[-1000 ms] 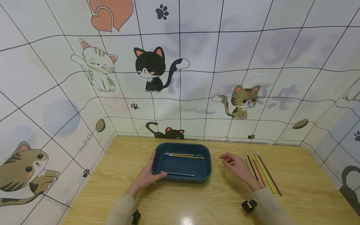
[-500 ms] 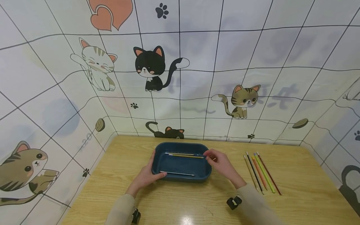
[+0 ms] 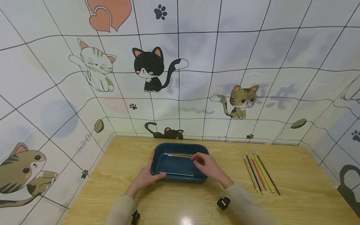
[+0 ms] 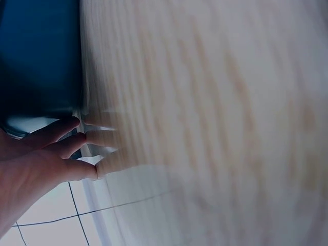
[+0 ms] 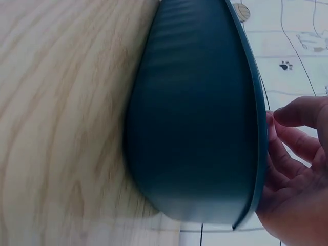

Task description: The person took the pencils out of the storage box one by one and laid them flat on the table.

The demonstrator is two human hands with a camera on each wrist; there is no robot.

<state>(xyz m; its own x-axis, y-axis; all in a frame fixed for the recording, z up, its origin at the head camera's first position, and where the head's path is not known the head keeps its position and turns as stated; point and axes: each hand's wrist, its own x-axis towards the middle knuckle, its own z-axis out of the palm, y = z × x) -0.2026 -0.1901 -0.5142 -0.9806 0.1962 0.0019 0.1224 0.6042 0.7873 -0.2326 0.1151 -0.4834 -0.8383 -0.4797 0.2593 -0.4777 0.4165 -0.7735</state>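
Observation:
A dark blue rectangular dish (image 3: 174, 180) sits on the wooden table. My left hand (image 3: 146, 176) grips its left end, thumb over the near rim and fingers along the outside wall; the left wrist view shows those fingers (image 4: 72, 169) low by the table. Inside the dish, two pencils (image 3: 180, 156) lie along the far side and one dark pencil (image 3: 177, 174) along the near side. Over the dish's right part, my right hand (image 3: 206, 165) has loosely bent fingers covering the far pencils' right ends. The right wrist view shows its thumb (image 5: 297, 111) close to the index finger, beyond the rim.
To the right, several pencils in different colours lie side by side, a lime green pencil (image 3: 263, 173) and a black pencil (image 3: 254, 172) among them. A cat-patterned sheet (image 3: 191, 84) rises behind the table (image 3: 180, 200) and at both sides.
My right hand has moved left from beside the loose pencils, across the dish's right rim, to above the far pencils' ends. The left hand keeps its grip on the dish.

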